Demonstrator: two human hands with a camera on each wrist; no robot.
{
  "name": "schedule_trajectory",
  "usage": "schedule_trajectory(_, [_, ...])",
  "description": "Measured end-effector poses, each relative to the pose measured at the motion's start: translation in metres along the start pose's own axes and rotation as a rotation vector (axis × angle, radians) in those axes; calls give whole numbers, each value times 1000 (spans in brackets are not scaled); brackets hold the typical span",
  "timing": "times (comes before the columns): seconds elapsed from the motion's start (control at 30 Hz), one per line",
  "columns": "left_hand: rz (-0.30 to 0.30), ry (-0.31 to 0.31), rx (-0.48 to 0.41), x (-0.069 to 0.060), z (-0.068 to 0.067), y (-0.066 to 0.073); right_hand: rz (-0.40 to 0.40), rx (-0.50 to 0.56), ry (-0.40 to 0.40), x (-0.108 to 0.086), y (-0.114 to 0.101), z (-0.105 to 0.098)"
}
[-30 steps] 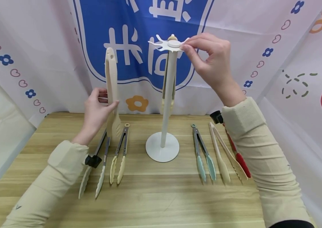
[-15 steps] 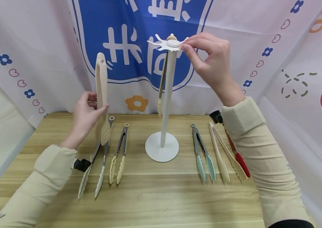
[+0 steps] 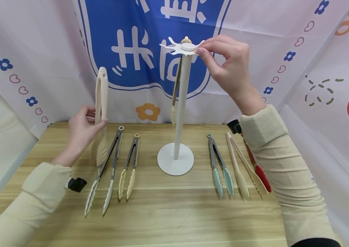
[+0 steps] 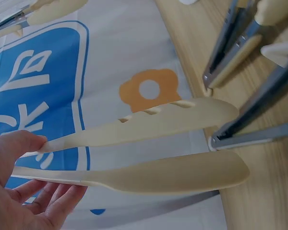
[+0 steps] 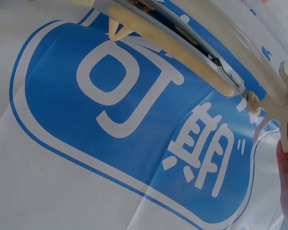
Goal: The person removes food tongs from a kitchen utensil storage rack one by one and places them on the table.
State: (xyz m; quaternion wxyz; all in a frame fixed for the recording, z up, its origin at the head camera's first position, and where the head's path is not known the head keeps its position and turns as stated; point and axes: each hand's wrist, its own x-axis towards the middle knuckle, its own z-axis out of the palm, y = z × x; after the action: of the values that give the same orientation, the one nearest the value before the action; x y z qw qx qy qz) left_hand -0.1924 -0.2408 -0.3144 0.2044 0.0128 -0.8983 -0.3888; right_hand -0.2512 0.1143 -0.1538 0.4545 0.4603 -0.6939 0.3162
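My left hand (image 3: 83,128) holds a pair of plain beige tongs (image 3: 104,99) upright, hinge end up, over the table's left part. In the left wrist view the thumb lies along one arm of the tongs (image 4: 182,177) and the fingers along the other; the two broad heads stand apart. My right hand (image 3: 231,61) pinches one hook of a white utensil stand's star-shaped top (image 3: 188,47) between thumb and fingers. Behind the stand's pole hang metal tongs with cream tips (image 3: 176,82), partly hidden. The right wrist view shows these hanging tongs (image 5: 175,55) looped on a hook.
Left of the stand's round base (image 3: 168,164) lie white-tipped tongs (image 3: 108,192) and yellow-tipped tongs (image 3: 131,181). On the right lie mint tongs (image 3: 228,181), beige tongs (image 3: 239,175) and red tongs (image 3: 262,176), partly behind my sleeve. A printed cloth (image 3: 233,79) hangs behind the table.
My left hand has moved left and down with the beige tongs, away from the stand. The hanging tongs have swung left behind the pole. My right hand stays at the hook.
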Motion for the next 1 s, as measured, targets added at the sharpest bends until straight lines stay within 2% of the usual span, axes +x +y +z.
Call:
schedule_trajectory(0.37, [-18, -63, 121, -4, -13, -19, -6, 6, 0, 1, 0, 1])
schedule_trajectory(0.6, [-59, -166, 173, -6, -20, -31, -8, 0, 3, 1, 0, 1])
schedule_trajectory(1.0, [-118, -280, 245, -6, -26, -55, -9, 3, 6, 0, 0, 0])
